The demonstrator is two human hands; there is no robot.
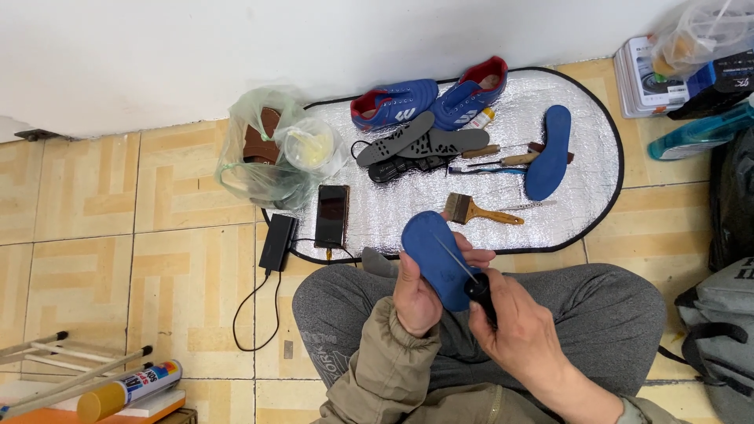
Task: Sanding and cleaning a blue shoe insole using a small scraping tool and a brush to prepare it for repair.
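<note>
A person sitting cross-legged on a tiled floor (157, 259) is holding a blue insole (433, 251) over the lap, just in front of a silver foil mat (581, 204). The left hand (416, 294) is gripping the insole from beneath, its fingers (476, 256) curling around the far edge. The right hand (522, 330) is closing its fingers around the black handle of a thin awl (465, 275), whose metal shaft is lying across the insole's surface.

On the mat, a pair of blue and red football boots (428, 102) is resting near the white wall (236, 47), with two dark soles (420, 141) just in front of them. A second blue insole (550, 153) is lying to the right, near several wooden-handled tools (503, 155), and a paintbrush (479, 210) is lying between these and the held insole. A phone (331, 216) is sitting on the mat's left edge, cabled to a black power bank (278, 242) on the floor. A green plastic bag (271, 153) is slumping beside them. A grey backpack (726, 330) is standing at the right.
</note>
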